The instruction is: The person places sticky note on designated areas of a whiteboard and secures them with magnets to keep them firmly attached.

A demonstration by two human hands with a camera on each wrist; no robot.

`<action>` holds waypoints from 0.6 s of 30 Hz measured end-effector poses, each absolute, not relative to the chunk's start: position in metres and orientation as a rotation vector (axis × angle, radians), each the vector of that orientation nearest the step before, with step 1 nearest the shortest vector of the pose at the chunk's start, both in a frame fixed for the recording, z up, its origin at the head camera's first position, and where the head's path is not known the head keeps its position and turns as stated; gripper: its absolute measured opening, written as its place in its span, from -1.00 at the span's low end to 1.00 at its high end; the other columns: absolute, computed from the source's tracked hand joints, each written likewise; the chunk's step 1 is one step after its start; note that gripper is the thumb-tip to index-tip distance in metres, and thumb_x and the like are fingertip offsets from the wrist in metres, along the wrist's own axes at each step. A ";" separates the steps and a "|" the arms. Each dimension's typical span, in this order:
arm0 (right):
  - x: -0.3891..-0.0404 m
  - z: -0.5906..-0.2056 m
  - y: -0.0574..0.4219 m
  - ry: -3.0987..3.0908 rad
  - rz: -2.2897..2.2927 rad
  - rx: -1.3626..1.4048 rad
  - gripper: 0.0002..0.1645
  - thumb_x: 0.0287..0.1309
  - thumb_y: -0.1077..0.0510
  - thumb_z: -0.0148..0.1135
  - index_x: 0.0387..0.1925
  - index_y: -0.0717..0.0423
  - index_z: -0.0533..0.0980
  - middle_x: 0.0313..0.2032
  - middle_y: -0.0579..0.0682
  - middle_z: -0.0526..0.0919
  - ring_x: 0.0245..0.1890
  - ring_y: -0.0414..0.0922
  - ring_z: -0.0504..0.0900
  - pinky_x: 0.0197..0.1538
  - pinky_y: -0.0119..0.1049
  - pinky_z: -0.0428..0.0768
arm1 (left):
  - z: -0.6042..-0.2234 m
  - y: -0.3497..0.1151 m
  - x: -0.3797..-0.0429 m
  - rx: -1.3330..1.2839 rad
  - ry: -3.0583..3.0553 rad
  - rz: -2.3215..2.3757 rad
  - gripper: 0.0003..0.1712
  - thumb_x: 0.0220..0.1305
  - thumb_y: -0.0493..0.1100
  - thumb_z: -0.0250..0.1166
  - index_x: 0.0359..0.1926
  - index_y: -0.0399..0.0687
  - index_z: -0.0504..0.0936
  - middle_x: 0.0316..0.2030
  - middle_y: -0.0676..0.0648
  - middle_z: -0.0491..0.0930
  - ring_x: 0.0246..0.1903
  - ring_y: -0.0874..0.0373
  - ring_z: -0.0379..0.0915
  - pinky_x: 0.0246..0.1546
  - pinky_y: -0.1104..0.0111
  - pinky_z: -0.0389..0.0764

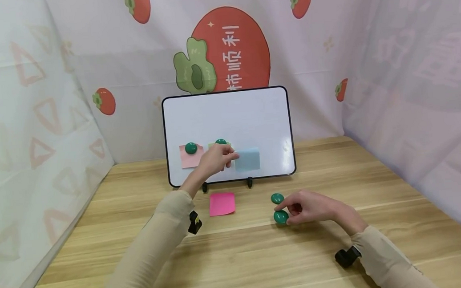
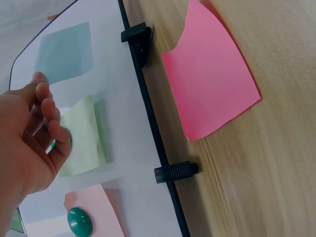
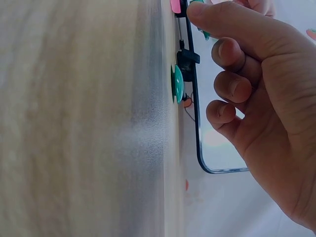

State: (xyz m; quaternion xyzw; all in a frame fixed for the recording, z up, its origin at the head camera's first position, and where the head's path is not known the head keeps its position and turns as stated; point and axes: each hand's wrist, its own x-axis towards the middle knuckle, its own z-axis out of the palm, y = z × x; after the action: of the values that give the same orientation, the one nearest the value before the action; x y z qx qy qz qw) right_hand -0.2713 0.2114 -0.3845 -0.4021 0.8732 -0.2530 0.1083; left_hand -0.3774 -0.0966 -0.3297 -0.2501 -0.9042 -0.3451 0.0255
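Observation:
My left hand (image 1: 217, 158) reaches to the whiteboard (image 1: 228, 117) and pinches the left edge of a light blue sticky note (image 1: 248, 159), which overlaps the board's lower part. In the left wrist view, a fingertip is right at the note's corner, with the other fingers curled below. Thumb and index finger of my right hand (image 1: 309, 206) grip a round green magnet (image 1: 281, 217) low over the table. Just beyond lies a second green magnet (image 1: 277, 198). On the board, green magnets sit on a pale pink note (image 2: 98, 210) and a pale green note (image 2: 84, 133), partly hidden by my left hand.
A bright pink sticky note (image 1: 222, 204) lies on the wooden table (image 1: 238, 259) in front of the board. Black clip feet (image 1: 250, 182) support the board's lower edge. Printed fabric (image 1: 309, 58) hangs behind and along both sides.

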 end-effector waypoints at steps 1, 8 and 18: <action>-0.271 -0.385 0.211 2.570 -0.743 -1.180 -0.58 0.17 0.10 0.40 0.09 0.00 0.63 -0.49 -0.32 0.47 -0.49 -0.42 0.40 -0.41 -0.50 0.43 | -0.330 -0.096 -0.379 -0.763 -2.796 -1.056 -0.73 0.42 0.09 0.21 -0.20 0.02 0.65 -0.51 -0.25 0.62 -0.60 -0.06 0.48 -0.58 0.37 0.32; -0.272 -0.385 0.212 2.573 -0.736 -1.172 -0.58 0.17 0.11 0.40 0.09 0.02 0.63 -0.47 -0.32 0.48 -0.47 -0.41 0.41 -0.40 -0.50 0.44 | -0.327 -0.088 -0.390 -0.686 -2.800 -1.020 -0.72 0.44 0.06 0.20 -0.11 -0.02 0.67 -0.49 -0.25 0.65 -0.68 0.17 0.36 -0.57 0.37 0.35; -0.274 -0.385 0.213 2.562 -0.734 -1.175 -0.57 0.16 0.11 0.41 0.09 0.02 0.63 -0.47 -0.30 0.49 -0.48 -0.41 0.40 -0.41 -0.49 0.44 | -0.321 -0.083 -0.410 -0.568 -2.816 -1.056 -0.72 0.42 0.04 0.22 -0.13 -0.05 0.68 -0.53 -0.13 0.64 -0.71 0.17 0.41 -0.62 0.39 0.33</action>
State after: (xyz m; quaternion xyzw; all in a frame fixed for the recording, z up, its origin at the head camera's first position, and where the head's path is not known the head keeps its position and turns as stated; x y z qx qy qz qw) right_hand -0.2735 0.2130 -0.3853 -0.4009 0.8739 -0.2503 0.1141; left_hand -0.4096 -0.0828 -0.3206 -0.1854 -0.9193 -0.3447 0.0407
